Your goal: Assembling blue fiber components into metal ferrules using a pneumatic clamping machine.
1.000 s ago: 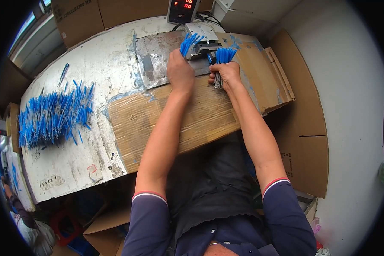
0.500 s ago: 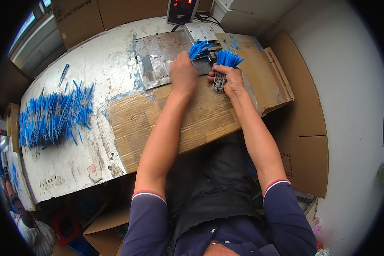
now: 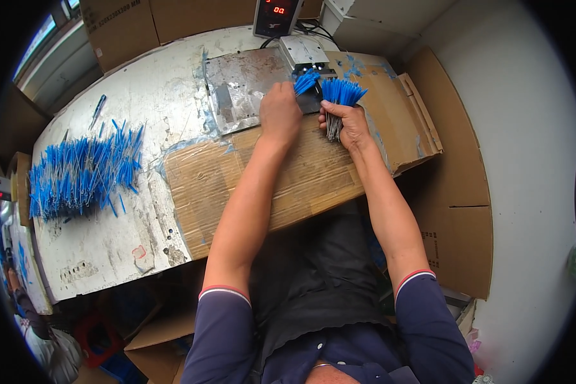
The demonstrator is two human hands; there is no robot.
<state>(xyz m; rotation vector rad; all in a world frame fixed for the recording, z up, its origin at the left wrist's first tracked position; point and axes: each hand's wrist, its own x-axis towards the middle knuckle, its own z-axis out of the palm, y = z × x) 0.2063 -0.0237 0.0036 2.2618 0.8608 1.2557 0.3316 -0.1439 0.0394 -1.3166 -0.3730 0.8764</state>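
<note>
I have the left hand (image 3: 280, 115) over the near edge of the metal plate (image 3: 246, 70), its fingers curled round a smaller bunch of blue-tipped wires (image 3: 307, 82) that pokes out over the plate's right end; the fingertips are hidden, so I cannot tell how tight the hold is. Just right of the plate, I have the right hand (image 3: 349, 125) wrapped round a larger bunch of blue-tipped wires (image 3: 344, 93), thumb across the front, blue ends fanned upward and bare silver ends hanging below the fingers. The two bunches stand side by side, apart.

At the plate's far right corner sits a small machine (image 3: 303, 51), and beyond it I see a black display box (image 3: 276, 18) with lit red digits. A sheet of cardboard (image 3: 256, 179) covers the counter (image 3: 157, 96) on the plate's near side. Well left of the plate lies a wide heap of blue-tipped wires (image 3: 83, 173), with a pen (image 3: 98, 110) just behind it. Farther left of the plate, low at the rim of my view, another person's sleeve (image 3: 33, 313) shows.
</note>
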